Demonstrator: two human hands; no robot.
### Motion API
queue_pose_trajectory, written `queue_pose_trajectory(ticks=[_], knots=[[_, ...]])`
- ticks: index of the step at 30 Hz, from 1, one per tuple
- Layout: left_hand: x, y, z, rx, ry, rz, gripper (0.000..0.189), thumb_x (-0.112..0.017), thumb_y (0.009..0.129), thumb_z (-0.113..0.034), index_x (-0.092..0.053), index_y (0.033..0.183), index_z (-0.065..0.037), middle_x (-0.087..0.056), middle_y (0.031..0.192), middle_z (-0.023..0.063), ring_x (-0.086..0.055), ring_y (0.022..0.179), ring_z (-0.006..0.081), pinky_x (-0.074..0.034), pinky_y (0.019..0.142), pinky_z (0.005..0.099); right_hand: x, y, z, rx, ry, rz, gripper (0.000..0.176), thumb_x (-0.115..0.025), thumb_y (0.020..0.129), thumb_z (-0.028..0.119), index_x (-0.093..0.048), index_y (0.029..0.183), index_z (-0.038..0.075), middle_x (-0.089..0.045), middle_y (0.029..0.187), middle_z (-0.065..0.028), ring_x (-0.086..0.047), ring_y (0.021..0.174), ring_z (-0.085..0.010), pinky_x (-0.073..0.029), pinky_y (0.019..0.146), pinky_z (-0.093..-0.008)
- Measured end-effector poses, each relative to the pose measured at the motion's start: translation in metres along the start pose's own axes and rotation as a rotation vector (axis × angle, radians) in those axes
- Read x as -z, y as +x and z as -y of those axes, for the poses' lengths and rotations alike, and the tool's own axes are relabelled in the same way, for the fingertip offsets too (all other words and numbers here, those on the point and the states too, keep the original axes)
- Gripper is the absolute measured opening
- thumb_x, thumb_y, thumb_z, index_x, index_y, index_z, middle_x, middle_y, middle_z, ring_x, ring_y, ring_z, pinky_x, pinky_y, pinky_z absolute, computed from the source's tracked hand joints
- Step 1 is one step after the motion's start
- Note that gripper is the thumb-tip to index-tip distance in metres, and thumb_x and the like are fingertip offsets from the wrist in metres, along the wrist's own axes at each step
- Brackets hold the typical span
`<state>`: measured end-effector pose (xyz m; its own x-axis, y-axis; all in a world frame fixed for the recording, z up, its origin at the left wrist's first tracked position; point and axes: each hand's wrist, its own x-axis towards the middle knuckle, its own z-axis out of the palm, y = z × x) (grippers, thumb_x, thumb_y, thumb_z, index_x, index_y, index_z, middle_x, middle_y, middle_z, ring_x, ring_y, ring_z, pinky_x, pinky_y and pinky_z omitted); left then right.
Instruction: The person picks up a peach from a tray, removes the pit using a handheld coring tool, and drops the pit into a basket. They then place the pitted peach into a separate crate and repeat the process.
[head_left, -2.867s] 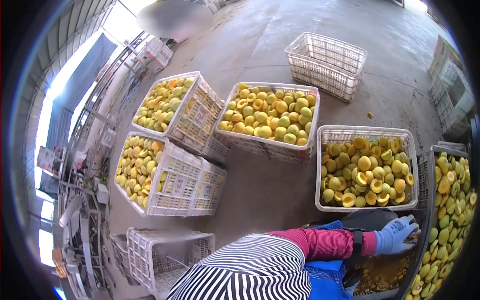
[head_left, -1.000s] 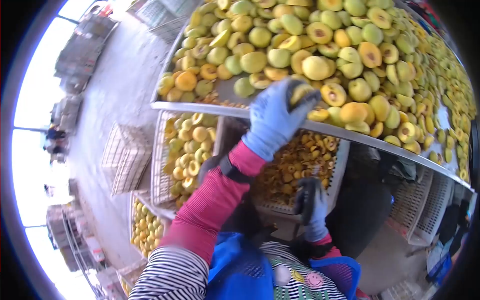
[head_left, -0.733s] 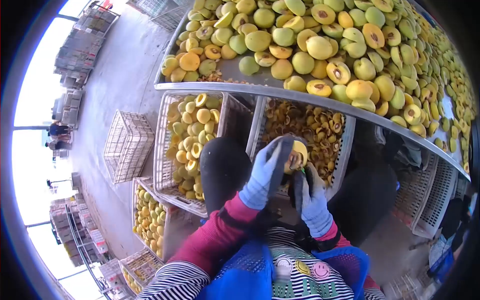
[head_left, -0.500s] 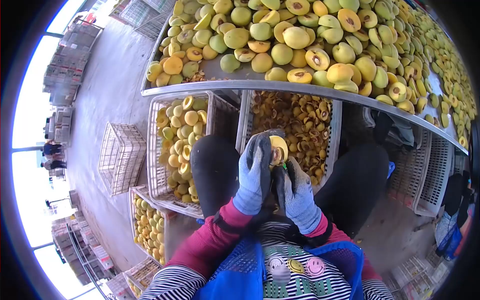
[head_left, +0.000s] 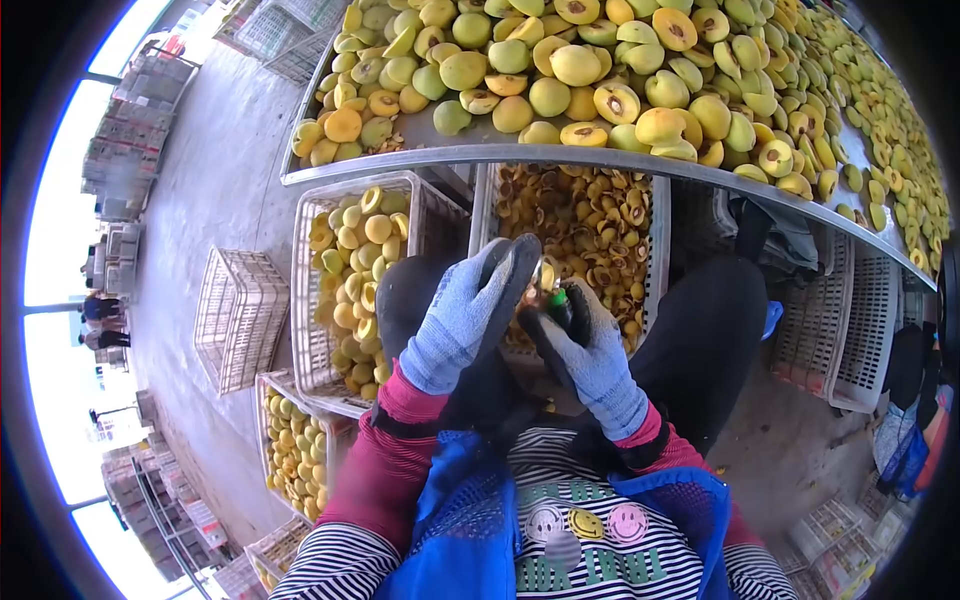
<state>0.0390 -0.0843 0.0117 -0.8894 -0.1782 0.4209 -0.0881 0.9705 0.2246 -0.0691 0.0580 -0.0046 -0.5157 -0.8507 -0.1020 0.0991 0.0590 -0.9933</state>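
Observation:
My left hand (head_left: pixel 462 312), in a blue glove with dark palm and fingers, is closed at the centre around a cut yellow peach (head_left: pixel 533 294), mostly hidden by the fingers. My right hand (head_left: pixel 590 350), gloved alike, is closed on a small tool with a green handle (head_left: pixel 558 298). Its shiny tip lies against the peach; its exact shape is too blurred to tell. Both hands meet above my lap, in front of a crate (head_left: pixel 660 250) of brownish peach scraps and stones.
A metal-edged table (head_left: pixel 460 153) heaped with halved peaches runs across the top. Left of my knees stand a crate of peach halves (head_left: pixel 350 285), another filled crate (head_left: pixel 295 445) and a pale crate (head_left: pixel 238 320). Stacked crates (head_left: pixel 840 330) stand at right.
My left hand has turned and moved slightly left and up, its fingers now covering most of the peach. My right hand has shifted left, bringing the tool against it. The view has tilted slightly.

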Motion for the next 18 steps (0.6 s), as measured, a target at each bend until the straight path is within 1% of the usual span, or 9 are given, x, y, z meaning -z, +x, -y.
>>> queue_pose_trajectory(ticks=[1,2,4,5,8,9,10,12,18], knots=[[-0.002,0.0,-0.002,0.069,-0.069,0.112,0.034,-0.055,0.09,-0.009,-0.048,0.12,0.003,-0.054,0.111,0.0181,-0.058,0.094,0.0225,-0.048,0.077,0.0319,-0.004,0.0,0.008,-0.155,0.427,-0.019,0.015,-0.06,0.088,0.015,-0.052,0.093,0.004,-0.056,0.069,0.0,-0.053,0.058,-0.0055,-0.041,0.048,-0.0214],[-0.001,0.007,-0.012,0.064,-0.07,0.108,0.034,-0.055,0.09,-0.009,-0.048,0.12,0.003,-0.054,0.111,0.0181,-0.058,0.094,0.0225,-0.048,0.077,0.0319,-0.006,0.001,0.007,-0.15,0.424,-0.022,0.015,-0.06,0.088,0.015,-0.052,0.093,0.004,-0.056,0.069,0.0,-0.053,0.058,-0.0055,-0.041,0.048,-0.0214],[-0.001,0.022,-0.039,0.744,-0.942,-0.04,0.033,-0.046,0.095,-0.013,-0.049,0.123,0.001,-0.054,0.117,0.0096,-0.054,0.105,0.0199,-0.042,0.092,0.0289,-0.009,0.002,0.003,-0.206,0.704,-0.072,0.012,-0.058,0.089,0.012,-0.053,0.097,0.004,-0.056,0.072,0.001,-0.051,0.056,-0.0038,-0.041,0.049,-0.0162],[-0.009,0.02,-0.04,0.575,-0.861,-0.233,0.034,-0.053,0.093,-0.019,-0.049,0.12,0.001,-0.056,0.108,0.0099,-0.055,0.098,0.0172,-0.043,0.088,0.0296,-0.012,0.001,0.007,-0.226,0.79,-0.103,0.014,-0.059,0.088,0.011,-0.054,0.1,0.004,-0.056,0.075,0.0004,-0.051,0.057,-0.0037,-0.042,0.051,-0.0155],[-0.013,0.014,-0.061,0.934,-1.3,-0.429,0.037,-0.049,0.095,-0.028,-0.051,0.119,0.0,-0.056,0.108,0.0079,-0.053,0.099,0.0149,-0.043,0.089,0.0282,-0.016,-0.005,-0.001,-0.181,0.719,-0.064,0.019,-0.061,0.088,0.012,-0.054,0.103,0.002,-0.058,0.076,0.0006,-0.053,0.059,-0.0053,-0.044,0.051,-0.0194],[-0.015,0.007,-0.057,0.983,-1.428,-0.422,0.039,-0.045,0.097,-0.033,-0.052,0.117,0.0,-0.057,0.106,0.0067,-0.054,0.097,0.0133,-0.044,0.086,0.0265,-0.012,-0.009,0.0,0.068,0.285,-0.027,0.019,-0.061,0.087,0.015,-0.053,0.096,0.001,-0.059,0.073,-0.0046,-0.058,0.057,-0.0161,-0.046,0.052,-0.0274],[-0.015,0.005,-0.058,0.987,-1.428,-0.428,0.039,-0.045,0.097,-0.033,-0.052,0.117,0.0,-0.057,0.106,0.0067,-0.054,0.097,0.0133,-0.044,0.086,0.0265,-0.007,-0.011,0.003,0.065,0.284,-0.021,0.019,-0.061,0.087,0.015,-0.053,0.096,0.001,-0.059,0.073,-0.0046,-0.058,0.057,-0.0161,-0.046,0.052,-0.0274],[-0.017,0.001,-0.063,0.989,-1.288,-0.455,0.035,-0.038,0.099,-0.028,-0.055,0.113,-0.002,-0.058,0.103,0.0057,-0.055,0.095,0.0127,-0.042,0.087,0.0267,0.002,-0.017,0.004,0.365,-0.438,-0.037,0.02,-0.061,0.086,0.018,-0.05,0.09,0.002,-0.059,0.07,-0.0128,-0.06,0.06,-0.0311,-0.046,0.053,-0.0362],[-0.017,0.005,-0.066,0.828,-0.916,-0.522,0.029,-0.041,0.097,-0.018,-0.056,0.106,0.005,-0.062,0.093,0.01,-0.058,0.083,0.0133,-0.047,0.076,0.0258,-0.006,-0.026,0.011,0.209,-0.476,-0.057,0.018,-0.058,0.085,0.017,-0.048,0.09,0.003,-0.056,0.069,-0.0192,-0.059,0.064,-0.038,-0.045,0.053,-0.0434]])
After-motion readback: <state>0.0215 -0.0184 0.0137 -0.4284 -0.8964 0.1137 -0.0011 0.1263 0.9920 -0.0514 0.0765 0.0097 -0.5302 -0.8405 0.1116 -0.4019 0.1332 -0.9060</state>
